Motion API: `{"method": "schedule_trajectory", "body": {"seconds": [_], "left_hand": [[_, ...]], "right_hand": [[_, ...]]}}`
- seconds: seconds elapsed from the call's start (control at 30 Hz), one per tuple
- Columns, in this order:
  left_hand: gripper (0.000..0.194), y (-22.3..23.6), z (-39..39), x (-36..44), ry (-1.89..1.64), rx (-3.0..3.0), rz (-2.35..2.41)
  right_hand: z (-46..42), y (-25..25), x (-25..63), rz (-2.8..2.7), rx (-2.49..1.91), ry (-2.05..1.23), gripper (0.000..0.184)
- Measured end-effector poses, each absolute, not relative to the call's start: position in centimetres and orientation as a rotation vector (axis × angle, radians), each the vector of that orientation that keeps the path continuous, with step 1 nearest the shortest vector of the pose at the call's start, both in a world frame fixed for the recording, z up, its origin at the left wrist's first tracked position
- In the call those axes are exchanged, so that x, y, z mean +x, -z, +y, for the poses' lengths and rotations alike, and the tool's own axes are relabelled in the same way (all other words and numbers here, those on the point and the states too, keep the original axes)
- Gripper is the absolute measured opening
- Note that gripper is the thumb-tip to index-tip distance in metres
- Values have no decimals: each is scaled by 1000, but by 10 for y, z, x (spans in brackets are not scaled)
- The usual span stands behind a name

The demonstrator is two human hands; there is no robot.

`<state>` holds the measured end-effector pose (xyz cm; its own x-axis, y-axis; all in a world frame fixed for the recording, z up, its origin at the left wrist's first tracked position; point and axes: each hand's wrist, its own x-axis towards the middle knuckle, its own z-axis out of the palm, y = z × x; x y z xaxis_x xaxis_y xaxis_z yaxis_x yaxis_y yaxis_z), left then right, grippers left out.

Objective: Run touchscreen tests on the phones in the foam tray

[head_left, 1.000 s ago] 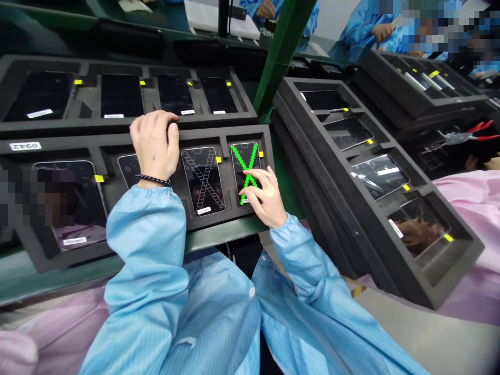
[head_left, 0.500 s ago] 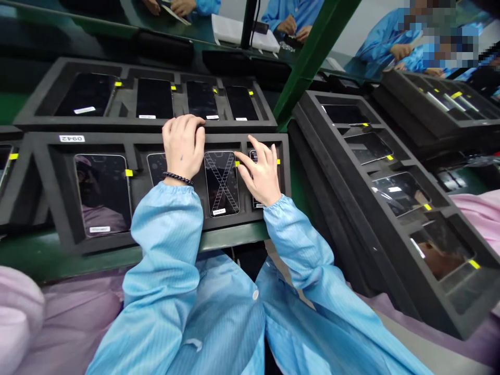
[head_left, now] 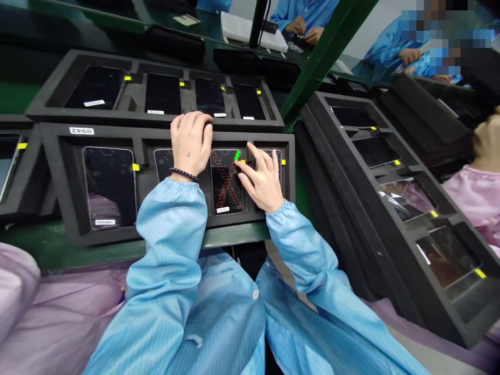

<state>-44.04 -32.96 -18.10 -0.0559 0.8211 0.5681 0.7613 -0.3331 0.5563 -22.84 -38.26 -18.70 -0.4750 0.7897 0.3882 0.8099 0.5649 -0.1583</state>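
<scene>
In the near black foam tray [head_left: 117, 134], labelled 0942, several phones lie face up in separate wells. My right hand [head_left: 265, 179] is over its right end, fingers spread, with the index fingertip on the upper right of a phone [head_left: 222, 190]. That screen shows two crossing ladder-like bands in red, with a green patch by the fingertip. Behind this hand, another phone [head_left: 276, 155] is mostly covered. My left hand [head_left: 191, 140] rests across the tray's far rim, fingers stretched forward and holding nothing; it partly hides a phone [head_left: 163, 164]. At the left end sits a phone [head_left: 111, 190] with a dark screen.
Behind stands another foam tray [head_left: 58, 78] of dark phones with yellow tabs. Stacked trays [head_left: 375, 229] run along the right, beside a green metal post [head_left: 328, 57]. Co-workers' hands [head_left: 304, 31] are busy across the bench; people in pink sit at both sides.
The crossing bands on the phone under my right index finger have turned from white to red, and green patches have appeared at the upper right. My view has shifted slightly.
</scene>
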Motion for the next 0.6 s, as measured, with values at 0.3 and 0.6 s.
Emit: {"method": "schedule_trajectory", "body": {"seconds": [0.3, 0.6], "left_hand": [[44, 177, -331, -439, -1323, 2067, 1778], [42, 173, -333, -437, -1298, 2062, 1824]], "right_hand": [[-406, 194, -232, -2446, -1192, 83, 32], [-427, 196, -235, -2545, -1103, 37, 30]]}}
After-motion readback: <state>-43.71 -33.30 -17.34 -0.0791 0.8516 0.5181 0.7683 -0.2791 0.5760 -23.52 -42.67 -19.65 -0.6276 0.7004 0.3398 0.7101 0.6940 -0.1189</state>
